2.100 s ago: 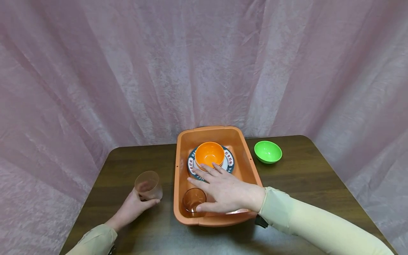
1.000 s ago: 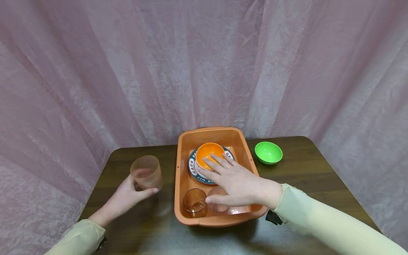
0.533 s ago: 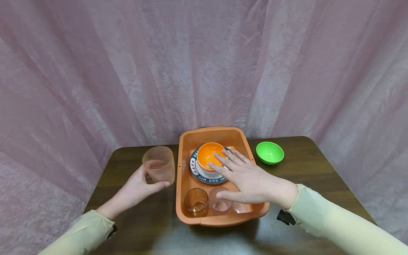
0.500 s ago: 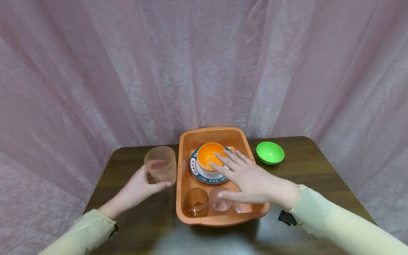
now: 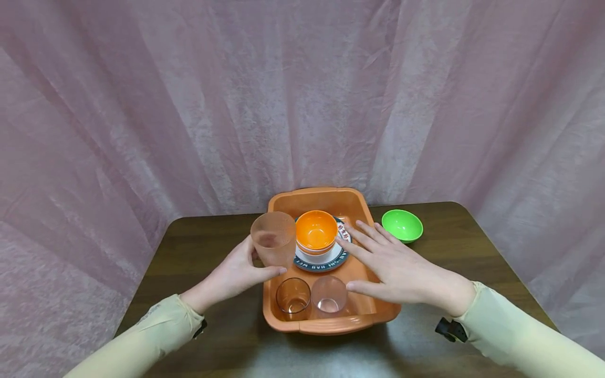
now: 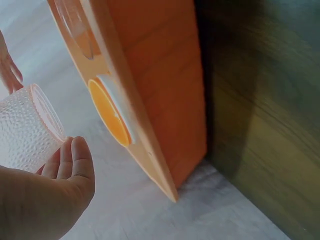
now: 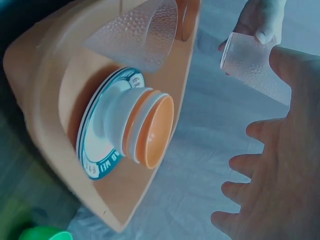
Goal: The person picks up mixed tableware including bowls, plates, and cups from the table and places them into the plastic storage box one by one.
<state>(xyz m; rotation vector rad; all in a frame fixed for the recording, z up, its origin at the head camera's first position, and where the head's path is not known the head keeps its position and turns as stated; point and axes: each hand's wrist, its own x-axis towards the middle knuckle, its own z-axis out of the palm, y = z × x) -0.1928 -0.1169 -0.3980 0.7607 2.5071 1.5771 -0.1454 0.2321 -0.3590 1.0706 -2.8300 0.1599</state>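
My left hand (image 5: 236, 273) grips a pinkish see-through cup (image 5: 273, 244) with a pebbled surface, raised over the left rim of an orange plastic basin (image 5: 331, 326). My right hand (image 5: 402, 268), fingers spread and holding nothing, hovers over the basin's right side. Inside the basin, orange-lined bowls (image 7: 155, 132) are stacked on a white plate (image 7: 92, 150) with a dark lettered rim. Nearer the front stand a clear smooth glass (image 5: 293, 296) and a second pebbled cup (image 5: 330, 295), side by side.
A green bowl (image 5: 402, 226) sits on the wooden table (image 5: 189, 247) to the right of the basin, partly behind my right fingers. Pink curtain (image 5: 293, 105) hangs along the table's back edge.
The left hand has lifted the pebbled cup from the left and carried it right, to above the basin. My right hand has drawn back rightward, uncovering the second cup.
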